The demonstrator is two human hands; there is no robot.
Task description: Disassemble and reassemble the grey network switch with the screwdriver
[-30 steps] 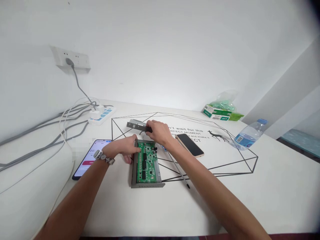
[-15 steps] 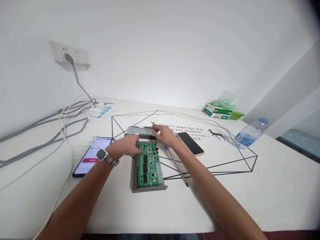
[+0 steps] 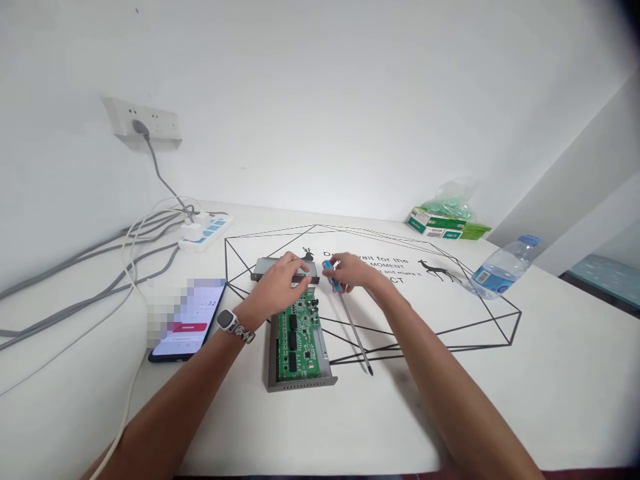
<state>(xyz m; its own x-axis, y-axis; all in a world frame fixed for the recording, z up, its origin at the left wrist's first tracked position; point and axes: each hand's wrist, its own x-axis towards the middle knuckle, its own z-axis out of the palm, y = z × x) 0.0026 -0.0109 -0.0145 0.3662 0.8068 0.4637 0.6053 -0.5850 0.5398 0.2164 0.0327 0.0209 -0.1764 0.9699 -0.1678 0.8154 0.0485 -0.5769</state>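
Note:
My right hand has its fingers closed round the blue handle of a screwdriver, whose long metal shaft slants toward the front of the table with a dark tip. Over the far end of the open metal case, my left hand has its fingers apart and holds nothing. Inside that grey case lies a green circuit board with black chips. A flat grey metal cover lies just behind it, partly hidden by the left hand; whether the fingers touch it I cannot tell.
A phone with a lit timer screen lies left. Cables and a power strip are behind it, below a wall socket. Green-and-white boxes and a tilted water bottle stand right, on the white table.
My right hand has left the metal cover and taken hold of the screwdriver handle. My left hand has shifted right, over the board's far end. The black phone at right is now out of sight.

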